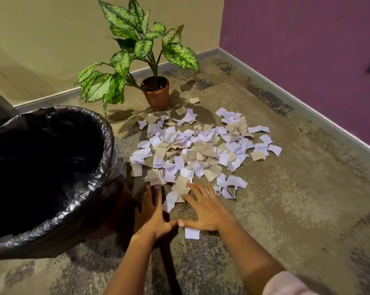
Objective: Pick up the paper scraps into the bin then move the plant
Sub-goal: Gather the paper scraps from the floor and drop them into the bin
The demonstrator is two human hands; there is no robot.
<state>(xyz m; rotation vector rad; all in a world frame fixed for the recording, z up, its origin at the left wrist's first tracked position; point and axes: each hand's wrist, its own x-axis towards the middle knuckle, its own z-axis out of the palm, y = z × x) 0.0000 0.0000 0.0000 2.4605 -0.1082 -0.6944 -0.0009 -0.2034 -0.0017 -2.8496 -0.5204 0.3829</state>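
Paper scraps (pixel 197 150), white and tan, lie in a loose heap on the floor (pixel 286 209) at the frame's centre, just below the plant (pixel 137 45) in its brown pot (pixel 156 94). I see the black-lined bin (pixel 109 167) at left, beside the heap. My left hand (pixel 152 216) and right hand (pixel 203 211) lie flat at the heap's near edge, each grip apart, fingers spread, thumbs nearly meeting.

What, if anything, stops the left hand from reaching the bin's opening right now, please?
Probably nothing, so yes: the left hand lies flat right beside the bin, whose bag-lined mouth stands open and uncovered.
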